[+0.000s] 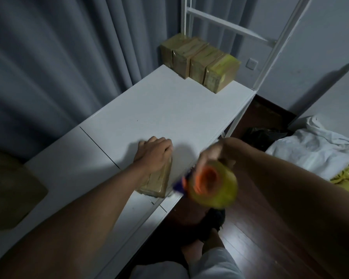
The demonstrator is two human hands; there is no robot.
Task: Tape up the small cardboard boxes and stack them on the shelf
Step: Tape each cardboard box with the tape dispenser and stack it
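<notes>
Box under the left hand lies at the near edge of the white shelf, close to the person's body, and it looks to be the one being taped just now. The left hand's fingers are curled over its far end, pressing it down so it cannot slide. The right hand holds the tape dispenser just off the shelf edge beside the box; it is blurred, so I cannot tell exactly how those fingers lie, only that they grip the tool above its yellowish roll. Whether a strip runs from roll to box I cannot make out.

At the far end of the shelf four taped boxes stand in a tight row, touching one another. So I judge this the taping step on a fifth. Next the tape needs cutting and smoothing down, then the box carried to join that row.
</notes>
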